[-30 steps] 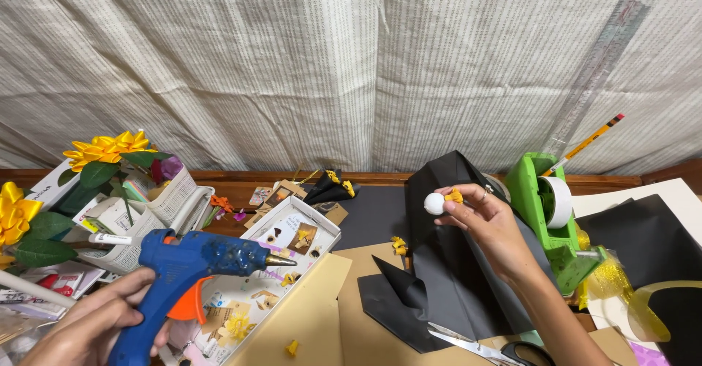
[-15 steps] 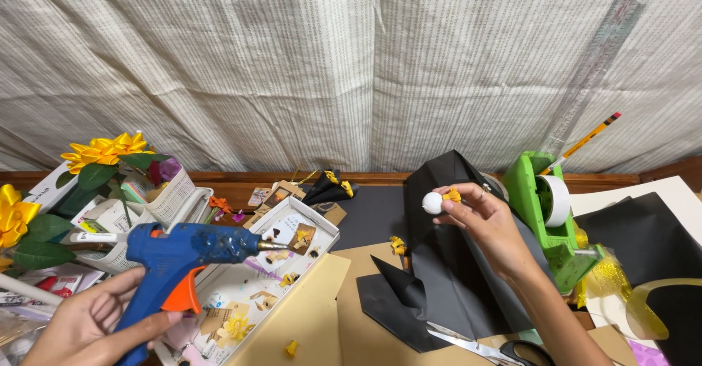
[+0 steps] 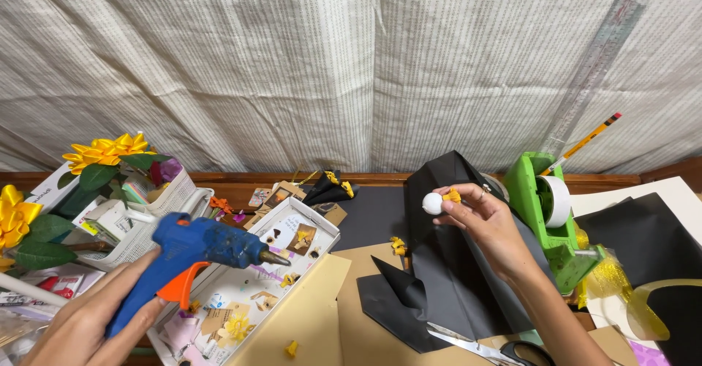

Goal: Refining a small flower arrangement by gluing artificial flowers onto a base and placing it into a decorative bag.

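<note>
Glue gun: the blue glue gun point(image 3: 191, 253) with an orange trigger sits in the left hand point(image 3: 88, 321), nozzle pointing right, over the white tray point(image 3: 311, 216) at the left of the bench.
Left hand: wrapped tight around the gun's grip, a finger by the trigger.
White ball: a small white ball point(image 3: 432, 204) with a yellow scrap against it is held up above the black paper point(image 3: 453, 278), mid-bench.
Right hand: the right hand point(image 3: 488, 223) has its fingertips pinched together on the ball and scrap.
Step in hand: by the look of it, gun and ball are being brought toward each other for gluing; they are well apart.
Next move calls for: probably a steady nozzle aimed at the small ball, with fingertips kept off the hot tip.
Packages: the white tray holds small brown card tags and yellow paper bits; a white basket point(image 3: 157, 212) behind it holds mixed packets, print too small to tell.
Other things: a green tape dispenser point(image 3: 545, 223) stands right of the right hand; scissors point(image 3: 482, 348) lie at the near edge; yellow paper flowers point(image 3: 106, 150) stand far left.
</note>
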